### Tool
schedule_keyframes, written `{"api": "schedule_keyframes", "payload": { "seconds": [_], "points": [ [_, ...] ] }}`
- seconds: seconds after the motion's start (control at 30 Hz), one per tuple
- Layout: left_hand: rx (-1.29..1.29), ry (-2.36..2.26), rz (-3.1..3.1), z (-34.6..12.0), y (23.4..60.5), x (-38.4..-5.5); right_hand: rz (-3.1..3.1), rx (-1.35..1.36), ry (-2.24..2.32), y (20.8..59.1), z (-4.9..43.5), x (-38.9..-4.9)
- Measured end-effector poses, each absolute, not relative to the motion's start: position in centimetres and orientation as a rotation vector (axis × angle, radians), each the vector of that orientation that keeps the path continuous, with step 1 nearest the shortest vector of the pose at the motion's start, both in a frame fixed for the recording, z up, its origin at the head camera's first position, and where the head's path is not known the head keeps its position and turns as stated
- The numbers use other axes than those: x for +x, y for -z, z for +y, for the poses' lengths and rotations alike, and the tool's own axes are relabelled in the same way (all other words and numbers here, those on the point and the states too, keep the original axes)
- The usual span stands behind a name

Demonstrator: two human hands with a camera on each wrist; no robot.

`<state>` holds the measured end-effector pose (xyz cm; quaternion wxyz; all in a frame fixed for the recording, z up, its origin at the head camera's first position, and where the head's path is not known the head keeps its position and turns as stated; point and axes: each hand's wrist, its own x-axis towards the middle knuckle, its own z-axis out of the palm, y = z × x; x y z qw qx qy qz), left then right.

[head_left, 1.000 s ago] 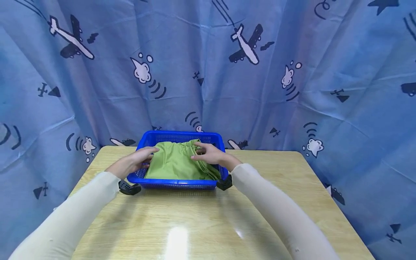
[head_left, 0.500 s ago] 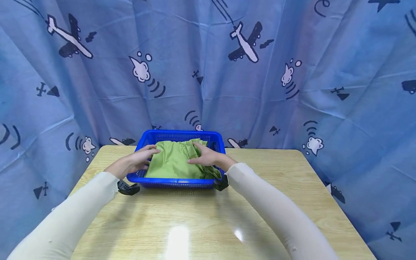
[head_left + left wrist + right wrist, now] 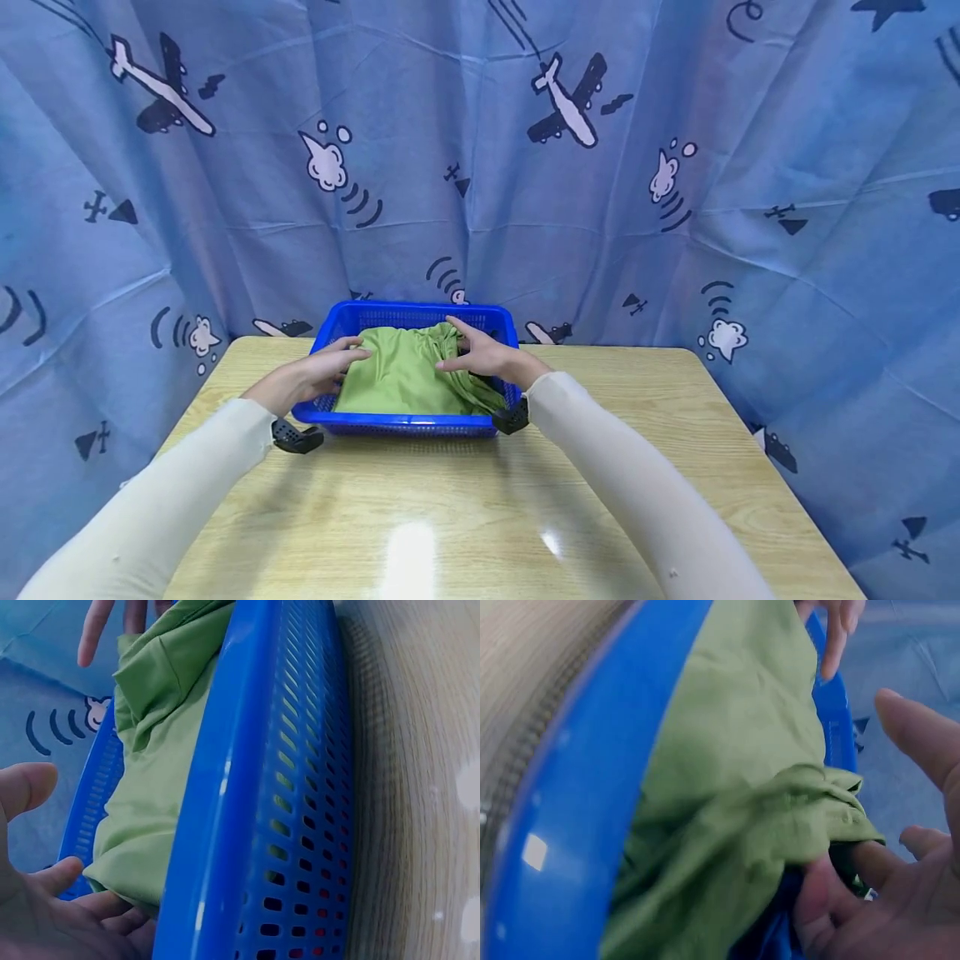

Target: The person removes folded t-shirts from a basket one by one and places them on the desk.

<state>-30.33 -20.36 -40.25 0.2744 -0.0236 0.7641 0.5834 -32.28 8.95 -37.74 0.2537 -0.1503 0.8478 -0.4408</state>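
Note:
A folded green cloth (image 3: 401, 371), gathered along one edge, lies inside a blue plastic basket (image 3: 408, 420). My left hand (image 3: 322, 369) reaches over the basket's left side. In the left wrist view its fingers (image 3: 105, 906) touch the cloth's edge from below, partly hidden, while the thumb stands off. On the opposite side my right hand (image 3: 483, 354) is spread at the cloth's bunched right edge. The right wrist view shows its fingers (image 3: 821, 892) against the hanging folds, the thumb apart. Neither hand pinches the cloth.
The basket stands at the back of a wooden table (image 3: 480, 517), close to a blue curtain (image 3: 480, 167) printed with planes. Something dark with a white mark (image 3: 866, 892) shows beneath the cloth. Red patches (image 3: 321, 922) show through the basket's holes.
My right hand dipped slightly, then rose with its forefinger stretched further toward the back. The cloth's right edge has shifted a little to the left. My left hand has hardly moved.

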Motion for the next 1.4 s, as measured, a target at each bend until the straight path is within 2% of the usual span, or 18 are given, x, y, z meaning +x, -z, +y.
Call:
{"api": "schedule_keyframes", "payload": {
  "seconds": [0.33, 0.57, 1.03, 1.4],
  "points": [
    [0.092, -1.391, 2.138, -21.0, 40.5, -30.0, 2.588, -0.611, 0.686, 38.8, 8.6, -31.0],
    [0.214, -1.266, 2.147, -21.2, 40.5, -29.8, 2.579, -0.604, 0.651, 39.2, 8.9, -31.1],
    [0.299, -1.137, 2.212, -21.1, 40.5, -29.8, 2.526, -0.816, 0.374, 40.3, 9.4, -31.7],
    [0.295, -1.151, 2.258, -21.1, 40.6, -30.0, 2.601, -0.69, 0.457, 40.6, 9.1, -32.6]
  ]
}}
